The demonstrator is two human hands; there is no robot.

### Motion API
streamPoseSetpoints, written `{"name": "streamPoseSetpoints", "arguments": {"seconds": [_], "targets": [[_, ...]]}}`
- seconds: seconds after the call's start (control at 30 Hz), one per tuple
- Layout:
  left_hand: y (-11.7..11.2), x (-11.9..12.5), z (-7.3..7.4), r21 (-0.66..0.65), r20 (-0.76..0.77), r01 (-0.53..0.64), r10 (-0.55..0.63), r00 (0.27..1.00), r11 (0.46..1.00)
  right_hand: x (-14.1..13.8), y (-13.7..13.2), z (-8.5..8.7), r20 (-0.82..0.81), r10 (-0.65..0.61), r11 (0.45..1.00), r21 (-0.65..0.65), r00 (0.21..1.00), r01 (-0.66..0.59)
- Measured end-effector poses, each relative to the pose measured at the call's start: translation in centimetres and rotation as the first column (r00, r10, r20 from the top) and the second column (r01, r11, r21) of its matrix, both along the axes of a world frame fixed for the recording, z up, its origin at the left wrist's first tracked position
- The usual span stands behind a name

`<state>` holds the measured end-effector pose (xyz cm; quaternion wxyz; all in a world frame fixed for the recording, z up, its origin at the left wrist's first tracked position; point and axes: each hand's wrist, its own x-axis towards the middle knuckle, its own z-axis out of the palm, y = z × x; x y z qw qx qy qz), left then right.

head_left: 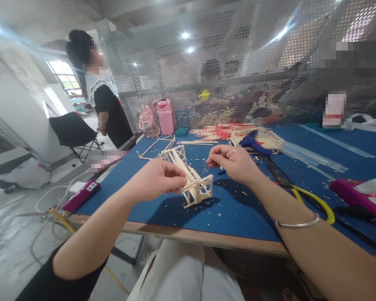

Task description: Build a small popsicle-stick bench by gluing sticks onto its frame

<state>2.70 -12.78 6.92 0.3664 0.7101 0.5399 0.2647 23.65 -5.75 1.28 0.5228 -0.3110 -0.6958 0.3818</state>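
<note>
The tabletop (pixel 228 225), blue-surfaced with a wooden edge, carries at its front centre a pale wooden-stick framework (pixel 194 189), pinched between thumb and fingers of the left hand (pixel 155 179). The right hand (pixel 233 162) hovers near it, fingers curled toward the thumb; whether it grips anything cannot be determined. Beyond lie a blue plastic glue gun (pixel 256 144), yellow-handled metal pliers (pixel 281 180) and heaped red-and-pale thin sticks (pixel 219 131).

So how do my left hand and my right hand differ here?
The left hand pinches the stick model, while the right hand hovers apart from it. The right hand has a silvery bangle behind it; the left hand has none. Both are ungloved, over the blue tabletop.
</note>
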Motion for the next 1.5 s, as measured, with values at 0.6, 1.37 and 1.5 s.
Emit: {"name": "streamPoseSetpoints", "arguments": {"seconds": [0.6,1.37,1.5], "targets": [[-3.3,2.4,-4.4,0.716,0.053,-0.272,0.338,0.939,0.643,-1.1,-3.7,1.2,0.293,0.030,0.866,0.470,0.955,-0.172],[-4.2,4.7,-7.6,0.410,0.468,-0.590,0.395,0.791,0.696,-1.9,-4.2,1.4,0.422,0.072,0.867,0.421,0.904,-0.266],[-4.1,5.1,-6.7,0.262,0.498,-0.640,0.467,0.731,0.722,-1.8,-4.1,1.5,0.427,0.063,0.870,0.420,0.902,-0.260]]}}
